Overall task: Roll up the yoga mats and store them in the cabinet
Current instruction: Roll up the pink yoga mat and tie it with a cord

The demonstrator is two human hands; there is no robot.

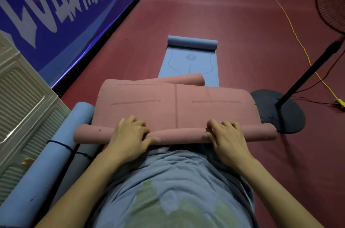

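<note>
Left hand [130, 135]: fingers curled over the rolled end of the pink mat [175, 108], gripping it. Right hand [226, 137]: same curled grip, right of the mat's centre line; both forearms extended forward.

Half-rolled mat [175, 108] before person, flat mat [190, 63] behind, fan base [280, 114] right

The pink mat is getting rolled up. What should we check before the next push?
1. Both hands on the roll: left hand and right hand grip the pink rubber yoga mat: ok.
2. Roll ends level: cannot tell.
3. Path ahead: the mat's far end is curled over the light blue half-unrolled mat: not ok.
4. Black round fan base touches the pink mat's right edge: not ok.
</note>
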